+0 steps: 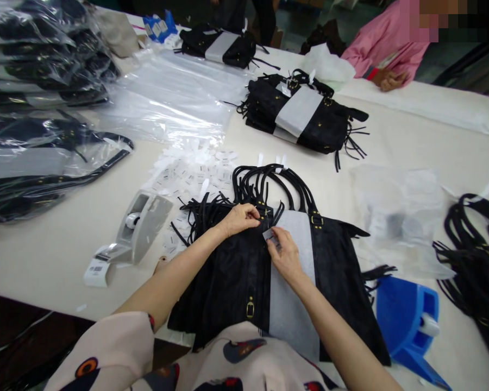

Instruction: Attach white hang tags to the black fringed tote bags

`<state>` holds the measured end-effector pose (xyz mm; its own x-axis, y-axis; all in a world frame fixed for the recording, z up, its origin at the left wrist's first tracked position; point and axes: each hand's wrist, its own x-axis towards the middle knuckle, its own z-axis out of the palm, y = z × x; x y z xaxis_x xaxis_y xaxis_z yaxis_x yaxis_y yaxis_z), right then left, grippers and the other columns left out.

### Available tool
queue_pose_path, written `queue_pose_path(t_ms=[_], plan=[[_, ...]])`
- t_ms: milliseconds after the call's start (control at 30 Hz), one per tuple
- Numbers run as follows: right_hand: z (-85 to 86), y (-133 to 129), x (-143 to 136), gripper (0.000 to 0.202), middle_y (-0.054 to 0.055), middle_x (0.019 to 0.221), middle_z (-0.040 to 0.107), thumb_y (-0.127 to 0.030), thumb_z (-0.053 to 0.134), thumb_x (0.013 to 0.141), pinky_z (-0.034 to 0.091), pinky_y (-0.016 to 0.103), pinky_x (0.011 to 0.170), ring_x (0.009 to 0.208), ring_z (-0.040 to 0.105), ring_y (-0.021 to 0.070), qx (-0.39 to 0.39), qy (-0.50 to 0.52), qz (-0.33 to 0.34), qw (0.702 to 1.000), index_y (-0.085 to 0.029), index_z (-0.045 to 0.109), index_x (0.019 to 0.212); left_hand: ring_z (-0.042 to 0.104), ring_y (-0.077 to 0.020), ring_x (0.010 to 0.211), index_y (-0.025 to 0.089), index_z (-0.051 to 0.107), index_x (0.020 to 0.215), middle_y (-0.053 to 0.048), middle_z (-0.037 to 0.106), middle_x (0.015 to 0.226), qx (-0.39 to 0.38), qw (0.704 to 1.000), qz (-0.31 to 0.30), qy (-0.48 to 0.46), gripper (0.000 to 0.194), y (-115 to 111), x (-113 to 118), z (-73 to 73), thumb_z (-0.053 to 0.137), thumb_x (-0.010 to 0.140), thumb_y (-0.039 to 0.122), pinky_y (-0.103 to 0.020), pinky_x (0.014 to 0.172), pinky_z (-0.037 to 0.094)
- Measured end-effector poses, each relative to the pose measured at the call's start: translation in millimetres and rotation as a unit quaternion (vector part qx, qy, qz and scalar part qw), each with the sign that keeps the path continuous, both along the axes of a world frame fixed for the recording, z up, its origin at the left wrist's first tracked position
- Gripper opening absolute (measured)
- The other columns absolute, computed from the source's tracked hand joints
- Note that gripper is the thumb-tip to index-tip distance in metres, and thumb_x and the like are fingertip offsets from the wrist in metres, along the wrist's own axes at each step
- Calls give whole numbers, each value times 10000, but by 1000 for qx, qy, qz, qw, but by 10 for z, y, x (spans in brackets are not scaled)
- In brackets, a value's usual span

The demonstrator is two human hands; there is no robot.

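A black handbag (230, 271) with fringes and looped handles (297, 187) lies flat in front of me, a grey paper band (295, 293) down its middle. My left hand (242, 218) is closed in a pinch at the base of the handles, near a gold buckle. What lies between its fingertips is too small to make out. Just to the right, my right hand (284, 251) pinches a small tag (268, 234) above the bag. A second buckle (250, 308) sits lower on the bag's front.
Loose labels (187, 172) and a grey tape dispenser (140, 228) lie to the left. A blue dispenser (405, 315) stands at the right. Banded bags (305, 111) lie behind, near plastic sleeves (179, 92) and wrapped bags (44, 60). Another person's hand (393, 80) rests across the table.
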<state>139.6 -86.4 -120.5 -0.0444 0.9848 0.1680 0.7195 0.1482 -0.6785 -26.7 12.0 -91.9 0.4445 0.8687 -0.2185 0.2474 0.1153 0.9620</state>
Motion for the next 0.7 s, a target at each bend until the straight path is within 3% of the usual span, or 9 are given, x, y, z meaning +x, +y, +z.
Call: queue_pose_path(t_ms=[100, 300, 500, 700], plan=[[-32, 33, 66, 239, 87, 953, 548, -205, 472, 765, 475, 351, 783, 891, 535, 193, -42, 48, -28, 998, -172, 560, 985, 554, -107, 623, 130, 614, 715, -6, 612, 666, -17, 999, 32, -12, 137, 11, -16, -46, 618, 599, 203, -233, 636, 439], [-62, 136, 18, 149, 45, 814, 537, -245, 493, 776, 473, 292, 669, 658, 536, 135, -71, 34, -70, 994, -165, 588, 859, 564, -112, 619, 130, 619, 707, -15, 631, 678, -14, 999, 39, -10, 140, 24, 10, -90, 617, 617, 238, -233, 624, 445], [-67, 147, -28, 207, 66, 820, 560, -222, 385, 863, 434, 278, 679, 779, 532, 168, -15, -111, -17, 994, -172, 583, 897, 542, -100, 592, 130, 614, 684, -2, 610, 643, 20, 999, 33, 19, 107, 18, 36, -81, 601, 622, 215, -214, 581, 432], [-134, 110, 4, 229, 74, 790, 531, -157, 318, 880, 419, 276, 672, 758, 492, 173, 33, -223, 30, 974, -160, 546, 895, 527, -93, 582, 136, 604, 646, 12, 593, 628, 73, 992, 19, 97, 54, 5, 105, -51, 559, 643, 166, -206, 578, 422]])
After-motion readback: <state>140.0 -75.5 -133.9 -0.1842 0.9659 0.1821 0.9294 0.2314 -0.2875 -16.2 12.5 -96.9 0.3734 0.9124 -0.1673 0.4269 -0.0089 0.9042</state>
